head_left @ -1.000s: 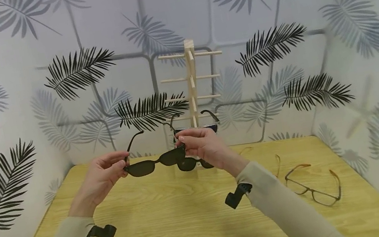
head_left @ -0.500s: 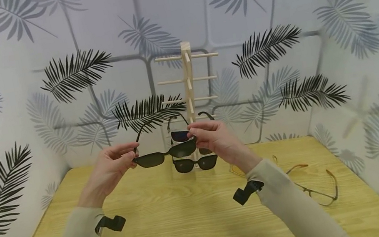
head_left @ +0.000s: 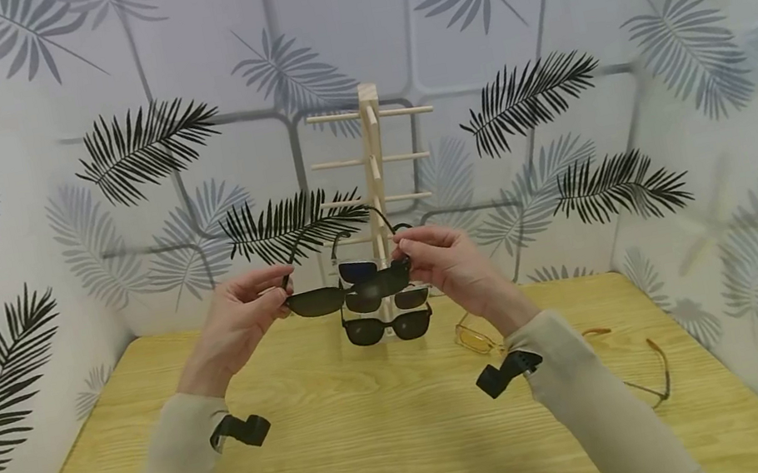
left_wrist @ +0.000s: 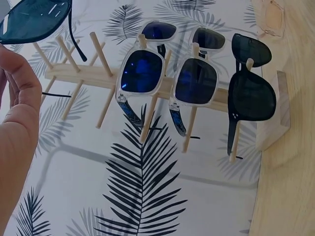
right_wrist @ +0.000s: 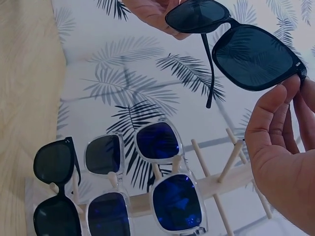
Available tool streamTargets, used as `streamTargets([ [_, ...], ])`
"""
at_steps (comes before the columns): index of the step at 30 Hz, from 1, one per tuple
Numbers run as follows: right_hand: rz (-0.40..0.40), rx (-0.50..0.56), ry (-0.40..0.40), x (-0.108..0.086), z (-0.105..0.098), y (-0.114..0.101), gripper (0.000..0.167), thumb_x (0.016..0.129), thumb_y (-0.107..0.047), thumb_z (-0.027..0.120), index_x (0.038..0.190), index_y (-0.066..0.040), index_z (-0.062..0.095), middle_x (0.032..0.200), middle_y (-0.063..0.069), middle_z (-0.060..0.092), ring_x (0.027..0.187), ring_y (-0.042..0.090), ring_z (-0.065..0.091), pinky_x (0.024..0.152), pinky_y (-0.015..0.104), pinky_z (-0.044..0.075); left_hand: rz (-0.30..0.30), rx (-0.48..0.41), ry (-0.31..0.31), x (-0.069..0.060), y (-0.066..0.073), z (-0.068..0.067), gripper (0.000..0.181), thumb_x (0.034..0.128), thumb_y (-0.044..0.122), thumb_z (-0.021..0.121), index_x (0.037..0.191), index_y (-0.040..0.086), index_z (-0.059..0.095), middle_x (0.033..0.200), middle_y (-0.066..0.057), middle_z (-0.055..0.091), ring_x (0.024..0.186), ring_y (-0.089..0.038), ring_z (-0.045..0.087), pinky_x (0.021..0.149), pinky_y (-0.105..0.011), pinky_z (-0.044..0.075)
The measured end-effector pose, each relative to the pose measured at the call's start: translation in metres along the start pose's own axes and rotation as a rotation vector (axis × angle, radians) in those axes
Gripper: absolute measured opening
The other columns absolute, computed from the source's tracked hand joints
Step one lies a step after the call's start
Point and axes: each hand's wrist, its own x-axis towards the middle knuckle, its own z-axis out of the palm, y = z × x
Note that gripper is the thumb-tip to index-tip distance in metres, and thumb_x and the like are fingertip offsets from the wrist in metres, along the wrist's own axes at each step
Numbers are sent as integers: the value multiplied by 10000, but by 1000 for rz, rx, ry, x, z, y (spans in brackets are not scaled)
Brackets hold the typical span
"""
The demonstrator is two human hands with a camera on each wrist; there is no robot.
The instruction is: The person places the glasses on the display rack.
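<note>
Both hands hold up a pair of black sunglasses (head_left: 316,302) with dark lenses, temples pointing away towards the stand. The left hand (head_left: 235,327) pinches one end of the frame at the hinge; the right hand (head_left: 456,267) pinches the other end, as the right wrist view also shows at the frame's corner (right_wrist: 301,69). Behind them rises a wooden display stand (head_left: 372,128) with thin pegs. On its lower pegs hang black sunglasses (left_wrist: 252,96), clear-framed dark sunglasses (left_wrist: 196,81) and clear-framed blue-lensed sunglasses (left_wrist: 141,71). In the head view the held pair partly covers those behind.
Yellow-tinted glasses (head_left: 475,339) lie on the wooden table (head_left: 358,460), right of the stand. Farther right, thin-framed glasses (head_left: 665,372) are partly hidden by the right sleeve (head_left: 589,394). Leaf-patterned walls (head_left: 341,23) enclose the table's back and sides.
Both hands have carried the black sunglasses rightwards and slightly up, so they now overlap the stand in the head view. The grip at both ends stays the same.
</note>
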Motion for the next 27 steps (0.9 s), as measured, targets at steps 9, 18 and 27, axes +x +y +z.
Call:
streamTargets([
  [9, -19, 32, 45, -1, -14, -9, 192, 966, -68, 611, 932, -153, 780, 893, -10, 721, 754, 111, 648, 669, 245, 539, -9, -11, 45, 23, -5, 12, 292, 950, -63, 572, 1087, 123, 750, 963, 15, 729, 877, -94, 661, 703, -216, 543],
  [18, -21, 80, 73, 2, -26, -10, 106, 926, -128, 675, 949, -138, 778, 884, -3, 739, 761, 102, 668, 659, 238, 533, -32, -49, 98, 37, -8, 19, 197, 919, -10, 645, 961, 119, 787, 917, -12, 739, 768, -98, 674, 701, -215, 551],
  [27, -8, 109, 107, 8, -30, -15, 168, 973, -89, 600, 968, -115, 766, 908, 26, 738, 772, 118, 680, 675, 237, 544, -35, -49, 132, 50, -6, 23, 196, 927, -16, 631, 992, 100, 775, 936, -34, 735, 703, -113, 641, 680, -223, 545],
])
